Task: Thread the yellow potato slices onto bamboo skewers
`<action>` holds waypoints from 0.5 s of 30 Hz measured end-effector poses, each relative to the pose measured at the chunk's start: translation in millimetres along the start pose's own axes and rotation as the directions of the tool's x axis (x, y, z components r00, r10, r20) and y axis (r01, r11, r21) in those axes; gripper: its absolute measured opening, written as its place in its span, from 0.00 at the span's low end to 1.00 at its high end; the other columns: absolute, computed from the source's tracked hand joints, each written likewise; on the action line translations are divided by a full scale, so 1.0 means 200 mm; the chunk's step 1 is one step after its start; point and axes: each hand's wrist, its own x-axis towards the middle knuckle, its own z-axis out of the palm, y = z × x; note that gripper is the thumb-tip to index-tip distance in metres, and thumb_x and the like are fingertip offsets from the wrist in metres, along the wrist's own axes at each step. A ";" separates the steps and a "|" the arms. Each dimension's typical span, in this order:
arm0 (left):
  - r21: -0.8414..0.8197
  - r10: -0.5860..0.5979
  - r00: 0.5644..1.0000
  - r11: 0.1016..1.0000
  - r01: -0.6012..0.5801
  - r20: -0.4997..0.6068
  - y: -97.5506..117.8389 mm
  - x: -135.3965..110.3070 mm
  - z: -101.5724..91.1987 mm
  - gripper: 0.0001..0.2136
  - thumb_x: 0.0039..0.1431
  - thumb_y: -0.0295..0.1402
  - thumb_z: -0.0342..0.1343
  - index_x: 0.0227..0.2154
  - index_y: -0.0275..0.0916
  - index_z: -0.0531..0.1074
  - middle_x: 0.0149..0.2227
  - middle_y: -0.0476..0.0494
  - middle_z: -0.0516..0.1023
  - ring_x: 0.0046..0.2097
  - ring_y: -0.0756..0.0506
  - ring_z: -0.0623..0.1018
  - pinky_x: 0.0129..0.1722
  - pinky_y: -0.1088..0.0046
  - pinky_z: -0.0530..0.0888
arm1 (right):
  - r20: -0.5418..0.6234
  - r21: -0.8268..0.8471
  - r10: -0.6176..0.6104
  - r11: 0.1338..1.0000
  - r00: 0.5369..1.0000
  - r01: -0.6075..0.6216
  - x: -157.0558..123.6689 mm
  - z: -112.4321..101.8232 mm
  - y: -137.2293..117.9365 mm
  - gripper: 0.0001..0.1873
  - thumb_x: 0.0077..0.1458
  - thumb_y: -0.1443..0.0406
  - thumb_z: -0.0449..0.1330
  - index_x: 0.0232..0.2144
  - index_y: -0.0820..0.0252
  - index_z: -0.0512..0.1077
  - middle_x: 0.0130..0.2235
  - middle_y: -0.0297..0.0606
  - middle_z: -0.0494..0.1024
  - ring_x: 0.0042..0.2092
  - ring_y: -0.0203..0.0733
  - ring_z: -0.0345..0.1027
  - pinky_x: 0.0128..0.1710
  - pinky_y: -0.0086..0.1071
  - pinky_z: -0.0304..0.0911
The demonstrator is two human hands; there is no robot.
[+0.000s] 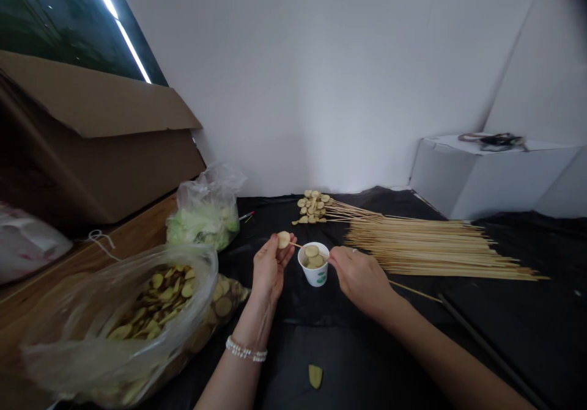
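Note:
Between the fingers of my left hand (270,266) is a round, pale potato slice (284,239), with the tip of a thin wooden skewer (415,291) at its edge. My right hand (360,275) grips that skewer farther back, and its tail sticks out behind the hand. The skewer passes over a white paper cup (315,277) with a green print. Several potato slices (313,255) lie in the cup. Whether the tip has pierced the slice in my left hand I cannot tell.
On the left stands an open plastic bag (202,269) of slices, with a bag of pale green vegetable (202,220) behind it. Bare skewers (426,248) lie right, filled skewers (313,207) behind the cup. One slice (315,376) lies in front. Boxes flank the wall.

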 end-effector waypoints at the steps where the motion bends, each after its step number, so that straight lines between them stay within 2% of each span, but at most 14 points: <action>1: 0.004 0.001 1.000 1.000 -0.001 0.004 0.00 0.00 0.00 0.08 0.60 0.29 0.53 0.32 0.30 0.75 0.35 0.35 0.81 0.37 0.45 0.81 0.36 0.75 0.76 | 0.012 -0.008 0.002 1.000 1.000 -0.002 0.00 0.00 0.00 0.11 0.63 0.67 0.46 0.31 0.60 0.66 0.30 0.35 0.73 0.32 0.37 0.66 0.30 0.31 0.48; 9: 0.016 -0.020 1.000 1.000 0.020 0.000 0.00 0.00 0.01 0.08 0.59 0.30 0.54 0.32 0.30 0.75 0.36 0.33 0.81 0.37 0.44 0.81 0.35 0.74 0.76 | 0.130 -0.025 0.019 1.000 0.991 -0.016 0.00 0.01 0.00 0.10 0.63 0.68 0.46 0.34 0.59 0.66 0.30 0.35 0.74 0.30 0.36 0.66 0.27 0.31 0.47; 15: 0.003 -0.020 1.000 1.000 0.020 0.016 0.01 -0.01 0.01 0.08 0.59 0.31 0.55 0.32 0.31 0.75 0.37 0.33 0.80 0.38 0.45 0.81 0.37 0.74 0.75 | 0.146 0.009 0.031 0.999 0.989 -0.033 0.01 -0.01 -0.01 0.13 0.64 0.67 0.44 0.34 0.59 0.67 0.33 0.35 0.74 0.33 0.37 0.67 0.29 0.30 0.49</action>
